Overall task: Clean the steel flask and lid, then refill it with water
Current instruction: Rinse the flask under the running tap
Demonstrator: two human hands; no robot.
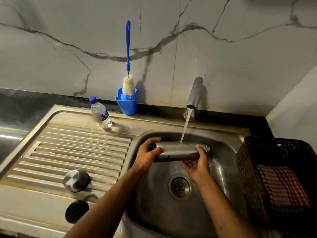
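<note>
The steel flask (180, 150) lies on its side over the sink bowl (154, 200), its threaded mouth pointing right. Water from the tap (194, 95) falls onto its upper side. My left hand (148, 156) grips the flask's base end. My right hand (197, 166) cups it from below near the mouth, thumb over the neck. The steel lid (76, 180) rests on the ribbed drainboard (68, 148), with a black round cap (77, 211) just in front of it.
A blue bottle brush (128, 66) stands in a blue holder (126, 103) against the marble wall. A small plastic water bottle (101, 113) stands on the drainboard's back edge. A dark perforated basket (277, 177) holding a red checked cloth (283, 188) sits right of the sink.
</note>
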